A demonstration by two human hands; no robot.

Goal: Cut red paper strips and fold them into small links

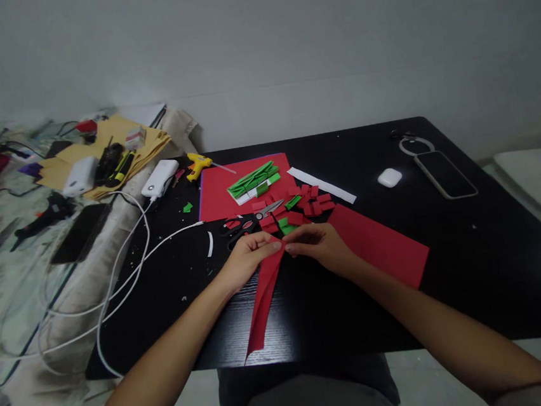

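Observation:
A long strip of red paper (266, 299), creased lengthwise, hangs from my hands toward the table's front edge. My left hand (254, 249) is closed on its upper end, the thumb lying on top. Close beside it, my right hand (310, 242) pinches at the strip's tip with thumb and forefinger. Just beyond my fingers lie black-handled scissors (253, 220), their blades pointing right. Several folded red paper pieces (316, 202) and a few green ones are heaped around the blades. A red paper sheet (379, 240) lies partly behind my right forearm.
At the back, a red sheet (212, 192) carries folded green paper (253, 179); a yellow glue gun (197, 165) touches its corner. A white paper strip (321, 185) lies right of it. Farther right are a white case (389, 177) and a phone (446, 174). White cables (134, 273) cross the left edge.

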